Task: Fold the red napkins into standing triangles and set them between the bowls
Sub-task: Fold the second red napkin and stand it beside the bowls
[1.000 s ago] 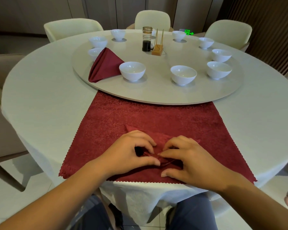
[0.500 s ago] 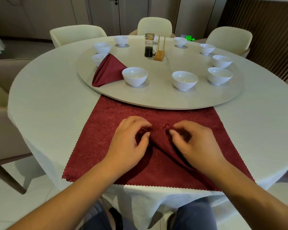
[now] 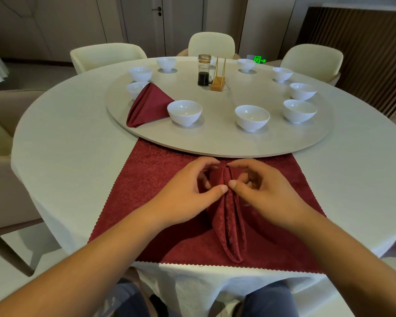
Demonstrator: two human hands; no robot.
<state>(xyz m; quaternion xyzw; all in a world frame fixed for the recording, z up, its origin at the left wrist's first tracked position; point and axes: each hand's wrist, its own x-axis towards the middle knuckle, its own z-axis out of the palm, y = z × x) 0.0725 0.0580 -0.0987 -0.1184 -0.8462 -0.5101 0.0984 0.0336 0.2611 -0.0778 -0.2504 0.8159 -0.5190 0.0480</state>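
Near edge of the worktop [image 3: 55,143]: left hand [image 3: 188,191] and right hand [image 3: 268,191] pinch the part-folded red napkin [image 3: 229,225] with curled fingers. Thumbs meet at its ridge, probably to keep the pleats upright. A finished napkin [image 3: 149,106] stands between two far-left bowls [image 3: 184,112]. The only writing is a green arrow sign [image 3: 258,59], too small to read.

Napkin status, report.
The left hand and right hand pinch the folded napkin at its ridge. Not yet on the turntable. One finished napkin stands beside a bowl.
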